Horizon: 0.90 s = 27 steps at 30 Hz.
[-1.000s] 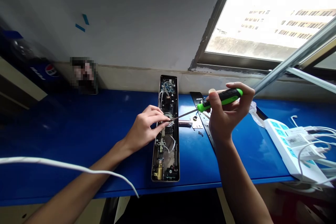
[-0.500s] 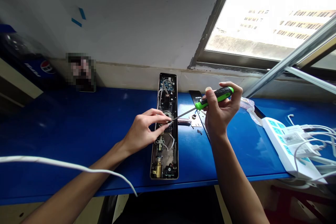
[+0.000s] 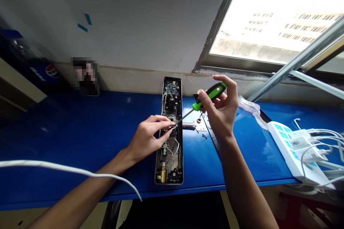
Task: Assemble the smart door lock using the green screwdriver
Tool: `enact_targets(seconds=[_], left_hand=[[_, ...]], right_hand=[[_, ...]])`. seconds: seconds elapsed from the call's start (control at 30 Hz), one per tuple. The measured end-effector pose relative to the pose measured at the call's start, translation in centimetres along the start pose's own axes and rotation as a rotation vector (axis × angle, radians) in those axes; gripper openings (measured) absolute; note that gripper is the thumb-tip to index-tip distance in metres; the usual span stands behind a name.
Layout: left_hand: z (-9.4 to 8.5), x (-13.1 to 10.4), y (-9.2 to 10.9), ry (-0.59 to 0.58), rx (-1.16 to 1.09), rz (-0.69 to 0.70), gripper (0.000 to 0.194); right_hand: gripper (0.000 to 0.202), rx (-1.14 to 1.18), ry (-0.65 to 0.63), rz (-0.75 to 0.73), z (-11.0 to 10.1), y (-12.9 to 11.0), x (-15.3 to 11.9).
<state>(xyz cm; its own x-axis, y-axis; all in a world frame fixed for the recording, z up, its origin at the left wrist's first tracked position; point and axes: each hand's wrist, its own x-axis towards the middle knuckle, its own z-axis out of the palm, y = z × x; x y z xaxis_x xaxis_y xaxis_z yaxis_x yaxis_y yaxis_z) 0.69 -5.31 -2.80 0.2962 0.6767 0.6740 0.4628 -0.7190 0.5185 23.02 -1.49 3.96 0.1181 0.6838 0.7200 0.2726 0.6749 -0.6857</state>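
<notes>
A long, narrow black housing (image 3: 179, 157) lies open on the blue table, with circuit boards, white wires and a brass cylinder inside. The green-and-black screwdriver (image 3: 212, 94) is held in my right hand (image 3: 221, 109), its shaft slanting down left to the middle of the housing. My left hand (image 3: 149, 134) reaches in from the left, thumb and fingertips pinched near the screwdriver's tip. What the left fingertips hold is too small to make out. Right of the housing are a metal plate (image 3: 200, 125) and several small dark screws (image 3: 204, 136).
A white power strip (image 3: 282, 136) with plugs and cables stands at the right, beside a clear plastic bag (image 3: 249, 106). A white cable (image 3: 80, 171) crosses above my left forearm. A Pepsi bottle (image 3: 40, 68) stands at the far left, below the wall.
My right hand and the screwdriver handle have moved left and slightly up, so the screwdriver is steeper. My left hand stays at the middle of the housing. The view has shifted slightly.
</notes>
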Motion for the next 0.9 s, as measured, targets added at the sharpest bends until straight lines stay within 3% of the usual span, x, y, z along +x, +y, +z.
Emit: enact_targets(seconds=[0.1,0.17,0.4,0.57,0.73,0.9], left_hand=[[-0.2,0.0,0.1,0.048,-0.003,-0.039,0.022],[-0.2,0.0,0.2,0.055,-0.005,-0.055,0.023],[-0.4,0.0,0.0,0.040,0.023,0.008,0.024],[-1.3,0.2,-0.2,-0.083,-0.025,0.066,0.037],[-2.1,0.3,-0.3,-0.145,0.020,0.056,0.031],[-2.2,0.3,-0.5,-0.126,0.040,0.035,0.027]], right_hand=[[0.068,0.017,-0.215,-0.014,-0.8,-0.3,0.5],[0.075,0.027,-0.285,-0.030,-1.1,-0.5,0.7],[0.067,0.101,-0.247,-0.199,-0.4,-2.1,0.7],[0.067,0.023,-0.298,-0.312,-0.3,-3.7,0.6],[0.072,-0.049,-0.346,-0.352,-0.6,-4.3,0.2],[0.074,-0.019,-0.332,-0.349,0.0,-4.3,-0.6]])
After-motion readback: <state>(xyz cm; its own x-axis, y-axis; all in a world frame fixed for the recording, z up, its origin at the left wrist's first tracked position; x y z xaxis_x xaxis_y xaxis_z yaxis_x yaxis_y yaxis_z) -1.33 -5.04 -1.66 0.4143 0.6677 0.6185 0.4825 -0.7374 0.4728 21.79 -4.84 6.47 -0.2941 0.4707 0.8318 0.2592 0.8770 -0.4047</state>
